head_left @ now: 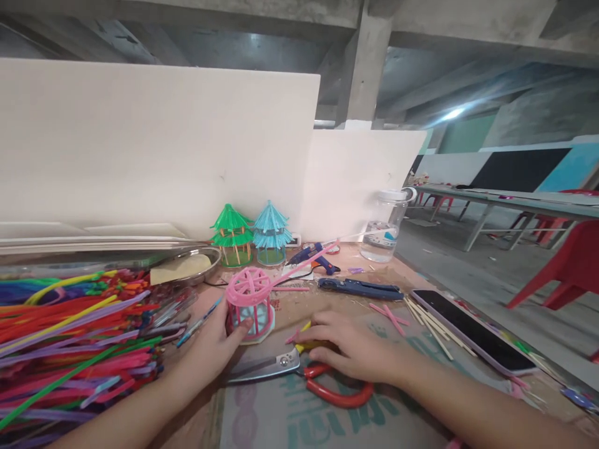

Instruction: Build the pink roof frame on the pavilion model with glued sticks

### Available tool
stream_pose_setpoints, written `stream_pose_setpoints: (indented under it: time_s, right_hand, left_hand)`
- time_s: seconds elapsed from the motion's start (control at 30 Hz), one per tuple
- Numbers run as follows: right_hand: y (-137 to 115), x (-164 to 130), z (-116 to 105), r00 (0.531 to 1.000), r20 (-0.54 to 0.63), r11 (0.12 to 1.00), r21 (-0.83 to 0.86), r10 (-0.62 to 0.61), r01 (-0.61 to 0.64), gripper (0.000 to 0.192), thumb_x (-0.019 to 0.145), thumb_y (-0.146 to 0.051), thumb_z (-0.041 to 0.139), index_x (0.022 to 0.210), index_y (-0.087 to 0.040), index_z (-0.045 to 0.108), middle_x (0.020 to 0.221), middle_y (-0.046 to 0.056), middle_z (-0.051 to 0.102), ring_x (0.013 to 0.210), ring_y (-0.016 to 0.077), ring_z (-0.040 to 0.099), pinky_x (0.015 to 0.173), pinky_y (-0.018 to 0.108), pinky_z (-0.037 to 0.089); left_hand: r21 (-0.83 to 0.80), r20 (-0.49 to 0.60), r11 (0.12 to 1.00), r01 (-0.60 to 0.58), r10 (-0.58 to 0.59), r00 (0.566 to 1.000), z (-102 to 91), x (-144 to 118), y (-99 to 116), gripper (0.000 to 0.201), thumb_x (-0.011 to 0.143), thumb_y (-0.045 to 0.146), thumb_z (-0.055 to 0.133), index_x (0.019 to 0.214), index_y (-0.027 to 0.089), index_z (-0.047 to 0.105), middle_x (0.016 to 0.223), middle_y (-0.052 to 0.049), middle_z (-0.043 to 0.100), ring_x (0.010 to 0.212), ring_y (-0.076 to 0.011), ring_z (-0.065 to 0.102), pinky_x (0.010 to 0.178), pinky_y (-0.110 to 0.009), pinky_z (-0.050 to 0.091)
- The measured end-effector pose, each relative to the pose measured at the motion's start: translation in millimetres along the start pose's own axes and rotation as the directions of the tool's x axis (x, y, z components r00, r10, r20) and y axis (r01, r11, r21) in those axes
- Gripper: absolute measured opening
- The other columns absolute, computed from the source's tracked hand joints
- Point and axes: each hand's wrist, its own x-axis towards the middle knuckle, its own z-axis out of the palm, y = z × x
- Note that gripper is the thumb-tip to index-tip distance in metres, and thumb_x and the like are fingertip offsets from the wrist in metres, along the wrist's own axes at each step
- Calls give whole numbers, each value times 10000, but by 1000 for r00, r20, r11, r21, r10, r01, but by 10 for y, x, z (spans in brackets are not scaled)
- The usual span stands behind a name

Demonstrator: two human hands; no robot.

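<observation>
A small pink round pavilion model [250, 290], made of fuzzy pipe cleaners and sticks, stands on a pale base. My left hand [222, 343] is wrapped around its near left side, thumb against the front. A long pink pipe cleaner [306, 260] runs from the model's top ring up to the right. My right hand [346, 346] is closed over a yellow-handled tool [306, 340], mostly hidden under the fingers. Just below that hand lie large scissors [341, 396] with red handles, their blades pointing left. A short pink piece [292, 338] shows at the right fingertips.
Behind stand a green pavilion [231, 237] and a blue one [271, 234]. A glue gun [313, 254], dark blue pliers [360, 288] and a water bottle [381, 227] are beyond my hands. Coloured pipe cleaners [79, 343] heap at left; a phone [472, 330] and sticks [430, 324] lie right.
</observation>
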Motion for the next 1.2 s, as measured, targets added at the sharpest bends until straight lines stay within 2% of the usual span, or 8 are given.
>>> stream_pose_setpoints:
  time_s: [0.4, 0.63, 0.7, 0.77, 0.83, 0.87, 1.0, 1.2]
  right_hand:
    - [-34, -5, 11, 999, -11, 997, -62, 48, -48, 322, 975, -262, 534, 1266, -293, 667, 1067, 56, 692, 1020, 192, 661, 903, 302, 499]
    - [-33, -61, -32, 974, -206, 950, -311, -96, 28, 212, 968, -303, 561, 1122, -211, 675, 984, 49, 754, 895, 178, 690, 768, 271, 503]
    - [-136, -91, -27, 918, -212, 855, -478, -336, 203, 224, 997, -324, 513, 943, -191, 685, 836, 39, 729, 765, 162, 657, 709, 271, 473]
    - [-318, -100, -23, 781, -96, 644, -633, -617, 431, 306, 1008, -290, 476, 788, -176, 656, 685, 24, 648, 634, 157, 571, 645, 296, 427]
    - [-528, -63, -47, 683, -17, 509, -681, -730, 527, 284, 989, -192, 451, 800, -151, 659, 666, 23, 606, 602, 163, 515, 631, 324, 404]
    - [-619, -23, -76, 676, -30, 505, -689, -737, 520, 270, 981, -156, 438, 833, -142, 664, 674, 24, 597, 616, 166, 508, 641, 328, 401]
    - [-744, 214, -275, 801, -165, 645, -694, -575, 320, 195, 996, -229, 486, 910, -152, 643, 836, 67, 659, 791, 196, 553, 720, 333, 418]
    - [-621, 336, -381, 898, -308, 841, -529, -314, 112, 175, 920, -326, 661, 968, -160, 633, 919, 69, 679, 860, 220, 612, 726, 338, 455]
  left_hand:
    - [-150, 65, 982, -113, 124, 990, 14, -9, -27, 627, 899, 397, 558, 1462, 186, 378, 1470, -167, 498, 1389, -312, 447, 1154, -489, 363]
    - [-105, 48, 977, -185, 191, 980, -23, -43, 161, 600, 883, 411, 562, 1435, 214, 432, 1459, -140, 516, 1409, -332, 414, 1162, -516, 345]
    - [-94, 42, 975, -200, 204, 978, -28, -49, 195, 567, 879, 401, 568, 1407, 220, 469, 1422, -136, 551, 1392, -336, 434, 1149, -520, 362]
    - [-105, 38, 972, -209, 214, 976, -19, -52, 199, 539, 882, 383, 564, 1390, 223, 487, 1404, -134, 566, 1364, -330, 469, 1126, -515, 393]
    - [-137, 21, 966, -218, 223, 975, -2, -53, 180, 530, 875, 365, 572, 1380, 220, 498, 1390, -134, 576, 1329, -323, 507, 1105, -503, 421]
    - [-151, 13, 963, -223, 228, 974, 7, -53, 166, 529, 868, 359, 580, 1372, 218, 505, 1376, -135, 586, 1312, -321, 522, 1097, -497, 431]
    - [-144, 1, 966, -216, 218, 976, 10, -65, 147, 540, 852, 341, 590, 1368, 214, 498, 1343, -131, 606, 1298, -318, 531, 1089, -482, 439]
    - [-38, 21, 969, -243, 244, 970, -35, -88, 221, 474, 887, 329, 541, 1348, 234, 494, 1357, -114, 599, 1282, -310, 545, 1088, -483, 441]
